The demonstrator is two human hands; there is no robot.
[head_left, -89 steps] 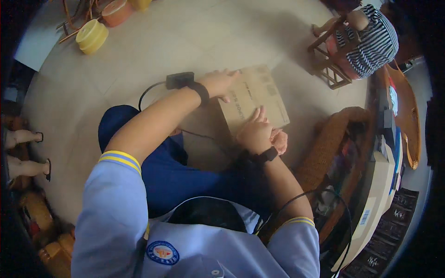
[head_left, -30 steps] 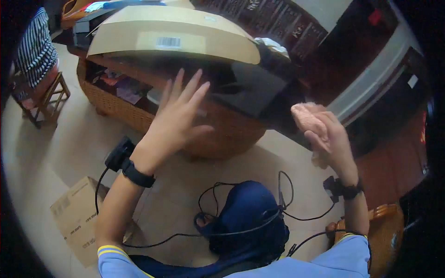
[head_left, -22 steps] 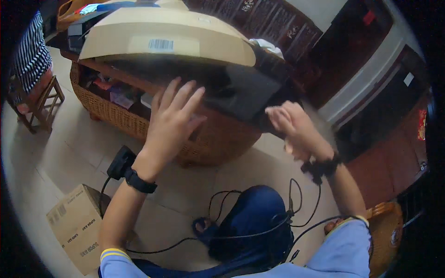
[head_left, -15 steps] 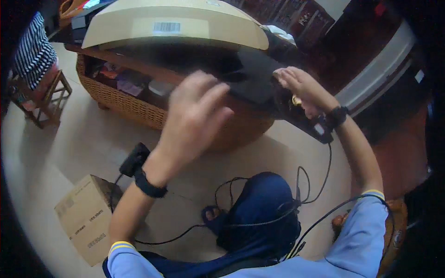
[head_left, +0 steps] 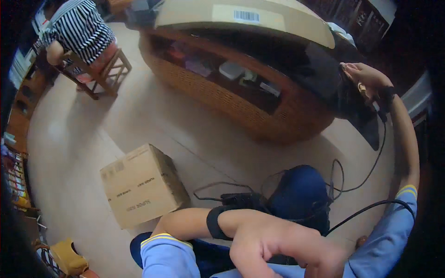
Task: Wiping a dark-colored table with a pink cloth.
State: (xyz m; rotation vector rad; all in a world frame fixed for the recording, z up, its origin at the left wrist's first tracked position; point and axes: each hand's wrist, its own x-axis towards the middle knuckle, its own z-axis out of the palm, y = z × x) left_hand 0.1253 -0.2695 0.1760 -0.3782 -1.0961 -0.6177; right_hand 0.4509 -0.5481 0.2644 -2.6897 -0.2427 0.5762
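Observation:
My right hand (head_left: 368,78) is at the far right, its fingers closed at the edge of a black sheet-like thing (head_left: 320,69) that hangs over the end of a wicker table (head_left: 222,102). A small yellowish piece shows under its fingers; what it is I cannot make out. My left hand (head_left: 282,245) is low in front of my body, bent inward and slightly blurred, with its fingertips cut off by the lower edge. Nothing shows in the visible part of it. Each wrist wears a black strap (head_left: 217,223), and a black cable (head_left: 371,208) runs by my right arm.
A closed cardboard box (head_left: 139,185) stands on the tiled floor at left. A large cardboard piece (head_left: 245,16) lies on the table, above a shelf holding several small items. At the far left a person in a striped top (head_left: 85,30) sits on a wooden chair (head_left: 109,76). Cables loop near my knee (head_left: 303,194).
My left hand has dropped from beside the table to in front of my body. My view has swung left, so box, table and right hand appear farther right. The right hand stays at the black sheet.

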